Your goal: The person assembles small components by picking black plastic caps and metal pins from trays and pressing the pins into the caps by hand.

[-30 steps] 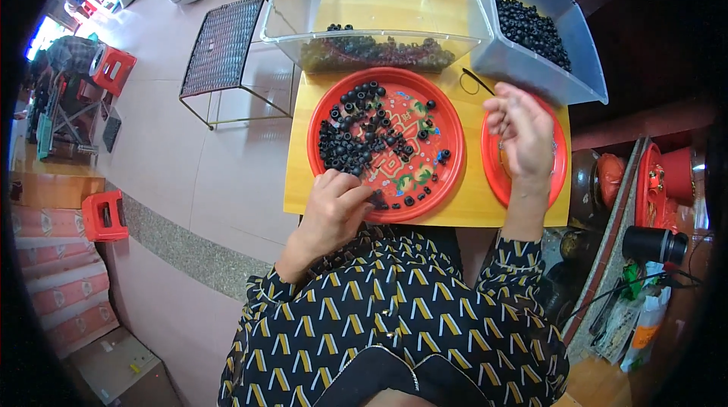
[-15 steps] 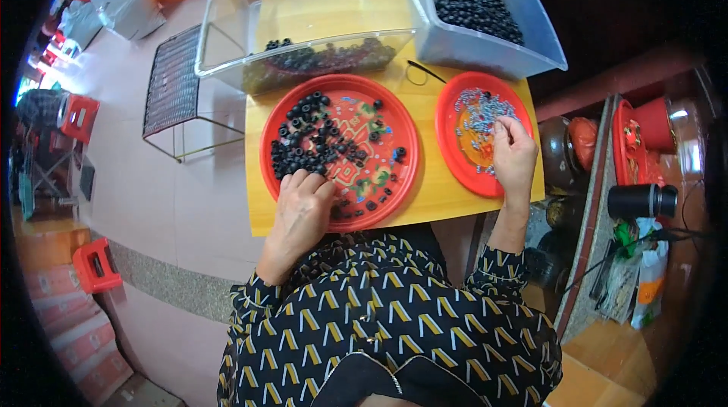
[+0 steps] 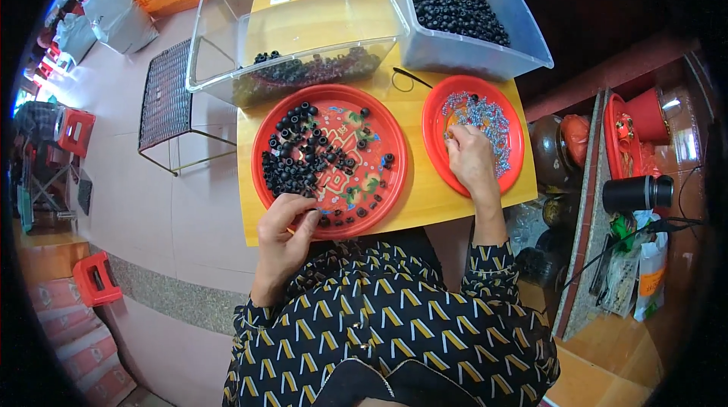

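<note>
My black shirt (image 3: 394, 305) at lower centre, patterned with paired white and mustard-yellow bars, small shiny buttons (image 3: 358, 324) down its front, black collar (image 3: 347, 384) with pale edging, same-print long sleeves (image 3: 490, 264), my left hand (image 3: 284, 236) and right hand (image 3: 472, 158) bare.

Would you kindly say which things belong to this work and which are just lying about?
Apparently in use: larger red tray, black pieces, smaller red tray, small bluish pieces, plastic bins.
Apparently lying about: woven stool, orange crate, black cylinder.
</note>
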`<control>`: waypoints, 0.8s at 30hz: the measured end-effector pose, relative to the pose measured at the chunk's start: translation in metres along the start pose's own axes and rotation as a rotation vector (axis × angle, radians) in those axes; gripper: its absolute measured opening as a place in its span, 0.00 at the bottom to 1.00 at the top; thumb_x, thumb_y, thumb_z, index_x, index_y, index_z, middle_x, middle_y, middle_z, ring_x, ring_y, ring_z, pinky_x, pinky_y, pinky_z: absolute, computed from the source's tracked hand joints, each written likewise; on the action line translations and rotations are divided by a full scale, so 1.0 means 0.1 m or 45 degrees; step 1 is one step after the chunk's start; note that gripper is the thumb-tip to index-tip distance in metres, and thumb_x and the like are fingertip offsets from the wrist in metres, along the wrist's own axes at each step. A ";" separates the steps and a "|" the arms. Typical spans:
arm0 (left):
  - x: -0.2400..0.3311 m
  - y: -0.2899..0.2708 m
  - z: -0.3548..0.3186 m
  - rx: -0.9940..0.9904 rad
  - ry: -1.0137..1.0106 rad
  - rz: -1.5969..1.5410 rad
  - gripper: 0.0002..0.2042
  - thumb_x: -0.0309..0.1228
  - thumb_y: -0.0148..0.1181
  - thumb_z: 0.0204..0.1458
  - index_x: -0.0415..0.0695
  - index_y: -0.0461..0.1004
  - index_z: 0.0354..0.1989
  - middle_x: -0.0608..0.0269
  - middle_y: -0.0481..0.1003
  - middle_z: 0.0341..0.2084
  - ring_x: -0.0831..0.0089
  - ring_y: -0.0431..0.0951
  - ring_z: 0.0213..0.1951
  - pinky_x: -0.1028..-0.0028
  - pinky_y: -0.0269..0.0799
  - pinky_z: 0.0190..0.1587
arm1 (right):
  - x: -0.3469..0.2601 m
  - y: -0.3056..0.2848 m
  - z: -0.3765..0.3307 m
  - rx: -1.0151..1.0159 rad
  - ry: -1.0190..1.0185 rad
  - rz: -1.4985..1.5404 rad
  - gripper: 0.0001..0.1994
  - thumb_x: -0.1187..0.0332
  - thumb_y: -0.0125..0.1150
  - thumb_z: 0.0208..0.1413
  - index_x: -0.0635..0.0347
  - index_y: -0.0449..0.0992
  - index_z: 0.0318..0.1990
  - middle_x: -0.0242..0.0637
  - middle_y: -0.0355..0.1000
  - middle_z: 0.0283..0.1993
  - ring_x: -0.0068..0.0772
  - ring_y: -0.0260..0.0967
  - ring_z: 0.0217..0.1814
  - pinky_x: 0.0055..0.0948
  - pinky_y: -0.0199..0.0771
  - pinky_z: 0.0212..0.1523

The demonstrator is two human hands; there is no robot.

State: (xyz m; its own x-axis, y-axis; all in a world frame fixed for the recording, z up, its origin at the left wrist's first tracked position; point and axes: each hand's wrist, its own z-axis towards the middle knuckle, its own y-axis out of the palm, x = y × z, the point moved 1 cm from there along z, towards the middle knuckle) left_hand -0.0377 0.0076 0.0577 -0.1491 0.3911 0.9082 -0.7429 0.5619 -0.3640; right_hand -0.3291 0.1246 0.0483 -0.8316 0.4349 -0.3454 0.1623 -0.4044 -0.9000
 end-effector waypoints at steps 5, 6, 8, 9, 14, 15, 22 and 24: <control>-0.14 -0.02 -0.08 0.051 -0.546 -1.268 0.05 0.21 0.54 0.46 0.33 0.70 0.32 0.57 0.71 0.28 0.72 0.72 0.28 0.77 0.68 0.29 | 0.01 0.14 0.02 0.003 -0.041 -0.169 0.06 0.74 0.57 0.42 0.65 0.71 0.30 0.47 0.68 0.28 0.49 0.67 0.32 0.40 0.67 0.34; -0.12 -0.04 -0.07 0.001 -0.665 -1.353 0.05 0.22 0.52 0.48 0.35 0.69 0.33 0.54 0.71 0.30 0.70 0.73 0.30 0.75 0.70 0.31 | 0.01 0.14 0.03 -0.002 -0.044 -0.191 0.06 0.75 0.57 0.43 0.65 0.71 0.30 0.48 0.68 0.29 0.50 0.66 0.31 0.39 0.67 0.33; -0.14 -0.02 -0.04 -0.020 -0.727 -1.498 0.05 0.23 0.51 0.48 0.35 0.69 0.33 0.54 0.71 0.31 0.69 0.73 0.30 0.74 0.71 0.31 | 0.01 0.12 0.01 -0.008 -0.050 -0.212 0.05 0.75 0.56 0.43 0.65 0.71 0.30 0.49 0.68 0.29 0.50 0.66 0.30 0.39 0.67 0.32; -0.14 0.01 -0.04 -0.035 -0.784 -1.640 0.06 0.24 0.50 0.49 0.35 0.68 0.33 0.53 0.71 0.32 0.68 0.73 0.31 0.72 0.71 0.32 | -0.01 0.10 0.00 0.030 -0.034 -0.053 0.04 0.76 0.56 0.44 0.66 0.70 0.30 0.47 0.68 0.29 0.45 0.66 0.28 0.35 0.67 0.30; -0.15 0.09 -0.01 -0.028 -0.836 -1.740 0.08 0.28 0.49 0.51 0.36 0.69 0.35 0.56 0.71 0.28 0.70 0.71 0.27 0.73 0.68 0.29 | -0.70 -0.22 -0.06 -0.042 -0.068 0.738 0.04 0.78 0.57 0.45 0.66 0.69 0.30 0.37 0.65 0.25 0.25 0.62 0.23 0.22 0.62 0.24; -0.13 0.12 0.01 -0.028 -0.834 -1.699 0.08 0.28 0.49 0.51 0.36 0.69 0.36 0.58 0.71 0.26 0.73 0.68 0.23 0.76 0.65 0.25 | -0.83 -0.21 -0.10 -0.057 -0.085 0.749 0.04 0.78 0.57 0.45 0.66 0.69 0.30 0.37 0.65 0.25 0.25 0.62 0.23 0.22 0.62 0.24; 0.11 0.24 0.07 -0.087 -0.673 -1.237 0.07 0.26 0.55 0.50 0.37 0.71 0.36 0.69 0.71 0.25 0.85 0.68 0.27 0.85 0.64 0.29 | -1.37 0.03 -0.24 -0.342 -0.489 1.009 0.08 0.83 0.55 0.42 0.67 0.69 0.32 0.39 0.67 0.31 0.29 0.67 0.31 0.23 0.66 0.30; 0.02 0.22 0.04 -0.098 -0.611 -1.124 0.07 0.26 0.55 0.50 0.37 0.71 0.36 0.68 0.71 0.26 0.84 0.69 0.29 0.85 0.64 0.32 | -1.42 0.10 -0.26 -0.267 -0.588 0.973 0.08 0.83 0.54 0.41 0.67 0.69 0.32 0.40 0.67 0.31 0.30 0.67 0.31 0.24 0.66 0.30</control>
State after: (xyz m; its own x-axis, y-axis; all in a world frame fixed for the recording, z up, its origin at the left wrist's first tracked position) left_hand -0.0573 0.0180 0.0522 0.1742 -0.5131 0.8405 -0.6729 0.5612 0.4820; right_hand -0.1953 0.0796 0.0813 -0.5809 -0.2737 -0.7666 0.8110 -0.2758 -0.5160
